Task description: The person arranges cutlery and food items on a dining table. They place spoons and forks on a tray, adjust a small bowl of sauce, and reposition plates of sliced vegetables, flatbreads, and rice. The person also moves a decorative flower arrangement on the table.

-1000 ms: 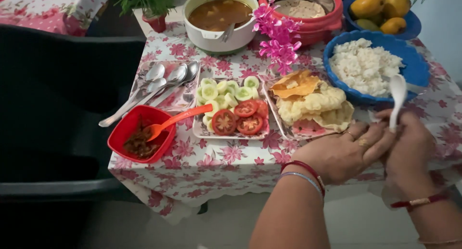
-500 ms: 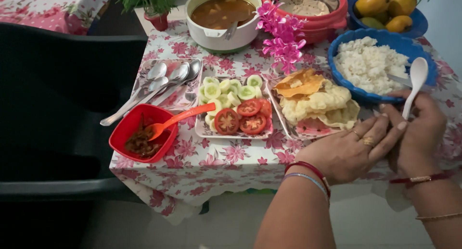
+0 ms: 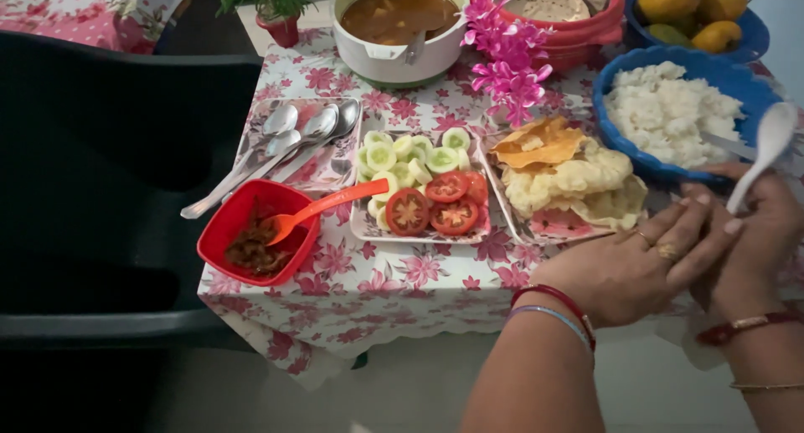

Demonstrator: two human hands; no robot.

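My right hand (image 3: 758, 244) is closed around the handle of a white spoon (image 3: 772, 136), whose bowl points up beside the blue bowl of white rice (image 3: 635, 167). My left hand (image 3: 636, 270), with a ring and red and blue bangles, lies flat against the right hand's fingers and holds nothing. Both hands are at the table's front right corner, just in front of a plate of fried crackers (image 3: 569, 182).
On the floral tablecloth (image 3: 377, 291) stand a plate of cucumber and tomato slices (image 3: 419, 190), a red bowl of pickle (image 3: 219, 236) with an orange spoon (image 3: 331, 205), metal spoons (image 3: 293, 136), a white pot of curry (image 3: 398, 56), pink flowers (image 3: 511, 60), a red casserole (image 3: 586, 33). A black chair (image 3: 109, 190) stands left.
The white spoon has moved right, away from the rice bowl's rim, with my right hand. My left hand has stayed pressed against the right hand.
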